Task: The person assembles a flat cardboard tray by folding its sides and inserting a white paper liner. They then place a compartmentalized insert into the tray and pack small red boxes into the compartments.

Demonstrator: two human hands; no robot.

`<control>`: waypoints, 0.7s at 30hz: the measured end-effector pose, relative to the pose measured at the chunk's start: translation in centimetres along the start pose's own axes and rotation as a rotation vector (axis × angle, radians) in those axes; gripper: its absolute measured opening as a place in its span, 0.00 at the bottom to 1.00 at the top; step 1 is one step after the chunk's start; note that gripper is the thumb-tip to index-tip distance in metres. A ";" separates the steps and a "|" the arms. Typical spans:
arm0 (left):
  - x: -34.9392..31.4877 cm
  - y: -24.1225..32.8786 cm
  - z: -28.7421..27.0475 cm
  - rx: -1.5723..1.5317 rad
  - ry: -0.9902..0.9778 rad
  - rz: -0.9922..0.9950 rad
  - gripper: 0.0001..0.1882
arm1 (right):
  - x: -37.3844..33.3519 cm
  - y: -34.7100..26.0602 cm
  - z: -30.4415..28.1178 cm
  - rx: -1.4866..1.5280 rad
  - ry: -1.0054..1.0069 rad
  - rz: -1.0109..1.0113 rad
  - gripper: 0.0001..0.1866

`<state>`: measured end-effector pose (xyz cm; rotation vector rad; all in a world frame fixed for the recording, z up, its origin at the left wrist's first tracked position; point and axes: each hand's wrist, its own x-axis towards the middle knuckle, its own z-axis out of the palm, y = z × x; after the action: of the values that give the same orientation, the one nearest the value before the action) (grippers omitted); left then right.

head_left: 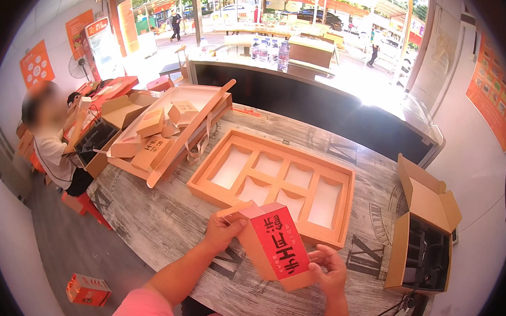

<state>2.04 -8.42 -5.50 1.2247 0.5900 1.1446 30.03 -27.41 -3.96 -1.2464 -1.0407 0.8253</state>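
Open cardboard carton (423,235), water bottles (270,49)

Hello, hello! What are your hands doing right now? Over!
Left hand and right hand both grip the red box, tilted above the table. Orange tray with empty compartments just behind. Nothing between them.

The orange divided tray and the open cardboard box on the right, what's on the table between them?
Nothing: the head view shows only bare patterned tabletop between the orange divided tray and the open cardboard box.
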 end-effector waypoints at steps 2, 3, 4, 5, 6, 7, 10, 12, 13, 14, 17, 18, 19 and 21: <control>-0.2 -0.2 -0.1 0.071 -0.026 -0.027 0.08 | -0.2 -0.8 0.7 -0.056 -0.144 0.040 0.23; -0.3 -0.2 -0.1 0.083 -0.063 -0.020 0.09 | -0.2 -1.1 0.8 -0.129 -0.196 0.045 0.21; -0.3 -0.2 -0.1 0.095 -0.100 -0.014 0.10 | -0.3 -1.5 0.9 -0.201 -0.247 0.050 0.18; -0.3 -0.2 -0.1 0.106 -0.137 -0.007 0.11 | -0.4 -1.6 1.0 -0.274 -0.299 0.055 0.16; -0.4 -0.3 0.0 0.011 -0.166 -0.033 0.12 | -0.4 -1.6 1.2 -0.246 -0.273 0.026 0.15; -0.4 -0.5 0.2 -0.084 -0.196 -0.059 0.13 | -0.5 -1.4 1.3 -0.218 -0.248 -0.002 0.13; -0.7 -0.8 1.2 -0.188 -0.356 -0.147 0.15 | -0.8 -1.3 1.7 -0.117 -0.143 0.013 0.11; -1.1 -0.8 1.9 -0.085 -0.492 -0.124 0.15 | -0.8 -1.5 1.8 -0.103 -0.110 0.013 0.10; -1.3 -0.7 2.3 0.023 -0.561 -0.071 0.15 | -0.8 -1.6 1.8 -0.125 -0.117 -0.008 0.09; -1.5 -0.7 2.5 0.131 -0.628 -0.016 0.14 | -0.7 -1.6 1.8 -0.147 -0.125 -0.029 0.08; -1.8 -0.9 2.6 0.143 -0.593 -0.096 0.14 | -0.6 -1.6 1.8 -0.214 -0.129 -0.027 0.07; -1.7 -0.6 2.7 0.210 -0.576 -0.048 0.13 | -0.5 -1.9 1.9 -0.284 -0.138 -0.111 0.07; -1.5 0.0 2.8 0.277 -0.558 0.000 0.13 | -0.2 -2.5 2.2 -0.354 -0.148 -0.195 0.08; -1.4 0.4 3.0 0.362 -0.524 0.064 0.12 | -0.1 -2.7 2.3 -0.461 -0.170 -0.306 0.09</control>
<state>3.97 -10.98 -4.54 1.7882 0.3650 0.7339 27.69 -27.16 -1.30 -1.3641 -1.5780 0.4711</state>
